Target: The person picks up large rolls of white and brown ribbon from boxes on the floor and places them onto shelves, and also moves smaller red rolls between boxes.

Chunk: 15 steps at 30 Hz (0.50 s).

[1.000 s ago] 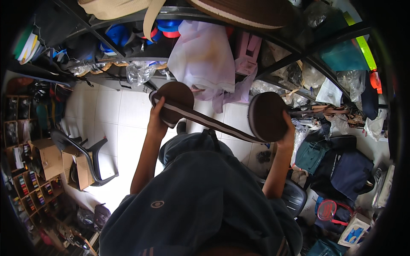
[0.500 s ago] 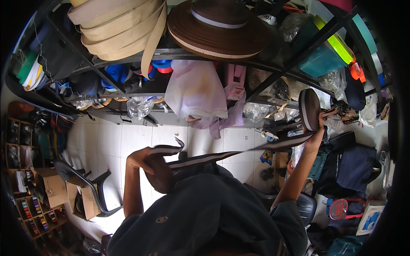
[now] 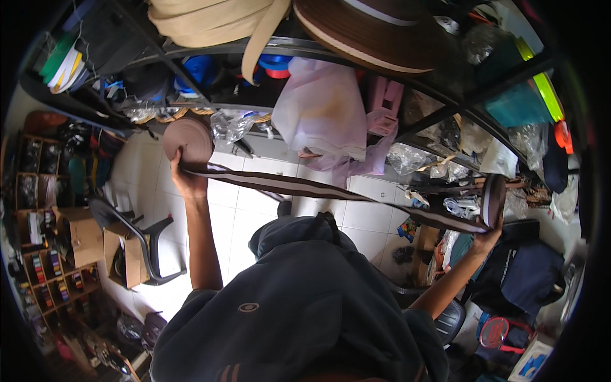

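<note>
My left hand [image 3: 187, 181] is closed on a flat round roll of brown webbing [image 3: 191, 141], holding it up near the shelf's lower edge, its coiled face showing. Out to the right, my right hand [image 3: 489, 238] grips a second, smaller roll [image 3: 493, 202] of brown webbing with a pale stripe, turned nearly edge-on. Between the two rolls runs a striped brown strap [image 3: 299, 188], fairly taut and sloping down to the right. A thinner length hangs below it near the left roll.
A black metal shelf [image 3: 223, 108] spans the front, bearing beige webbing [image 3: 210, 22], a large brown webbing roll [image 3: 375, 38] and a hanging whitish bag [image 3: 321, 111]. A black chair [image 3: 153, 254] and cardboard boxes [image 3: 79, 232] stand at left. Bags [image 3: 525, 267] pile up at right.
My left hand has lifted its roll up and to the left, turning its face into view. My right hand has gone lower and slightly outward. The strap between is longer and straighter.
</note>
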Each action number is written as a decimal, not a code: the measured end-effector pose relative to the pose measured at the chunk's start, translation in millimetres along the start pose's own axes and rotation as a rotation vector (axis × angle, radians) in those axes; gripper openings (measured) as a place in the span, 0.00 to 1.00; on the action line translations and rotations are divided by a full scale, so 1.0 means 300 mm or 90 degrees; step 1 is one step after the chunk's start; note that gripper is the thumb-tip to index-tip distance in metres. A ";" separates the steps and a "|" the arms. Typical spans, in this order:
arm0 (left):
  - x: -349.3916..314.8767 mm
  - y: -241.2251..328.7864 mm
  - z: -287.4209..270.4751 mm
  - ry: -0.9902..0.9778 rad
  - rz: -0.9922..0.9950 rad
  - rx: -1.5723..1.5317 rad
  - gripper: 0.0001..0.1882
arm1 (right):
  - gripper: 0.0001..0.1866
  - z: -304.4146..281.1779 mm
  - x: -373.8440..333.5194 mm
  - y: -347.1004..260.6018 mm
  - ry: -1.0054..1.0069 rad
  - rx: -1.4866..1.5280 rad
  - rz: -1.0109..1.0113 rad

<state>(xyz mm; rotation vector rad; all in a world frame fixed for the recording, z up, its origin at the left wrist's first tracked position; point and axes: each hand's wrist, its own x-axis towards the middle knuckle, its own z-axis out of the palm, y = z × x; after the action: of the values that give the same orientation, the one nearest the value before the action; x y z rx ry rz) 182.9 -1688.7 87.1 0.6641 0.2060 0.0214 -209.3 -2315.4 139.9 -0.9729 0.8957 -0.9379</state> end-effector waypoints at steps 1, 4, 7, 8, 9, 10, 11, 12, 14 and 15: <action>0.015 0.010 -0.038 -0.006 0.000 -0.006 0.28 | 0.24 -0.010 -0.008 -0.002 0.045 -0.001 -0.019; 0.046 0.030 -0.102 0.040 0.006 0.020 0.28 | 0.24 -0.206 0.062 -0.032 0.013 0.002 -0.032; 0.068 0.059 -0.157 0.077 0.000 0.033 0.26 | 0.23 -0.325 0.112 -0.083 0.086 -0.035 -0.067; 0.072 0.077 -0.193 0.087 0.002 0.029 0.23 | 0.23 -0.349 0.122 -0.097 0.118 -0.065 -0.083; 0.081 0.093 -0.234 0.097 0.002 0.026 0.21 | 0.23 -0.378 0.125 -0.115 0.152 -0.095 -0.099; 0.105 0.101 -0.286 0.112 0.011 0.040 0.28 | 0.24 -0.476 0.144 -0.159 0.117 -0.120 -0.080; 0.119 0.124 -0.338 0.152 0.019 0.063 0.28 | 0.24 -0.484 0.138 -0.164 0.171 -0.133 -0.116; 0.138 0.143 -0.386 0.188 0.022 0.081 0.27 | 0.25 -0.530 0.119 -0.175 0.162 -0.205 -0.185; 0.179 0.194 -0.472 0.217 0.030 0.115 0.25 | 0.26 -0.575 0.097 -0.235 0.221 -0.117 -0.165; 0.193 0.235 -0.525 0.213 0.037 0.132 0.24 | 0.25 -0.570 0.080 -0.264 0.217 -0.115 -0.179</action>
<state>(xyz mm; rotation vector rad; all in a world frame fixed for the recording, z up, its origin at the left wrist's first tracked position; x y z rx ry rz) 211.9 -1532.0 -1.2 0.8725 0.5164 0.1699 -376.2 -2403.9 157.9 -1.1317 1.1645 -1.3052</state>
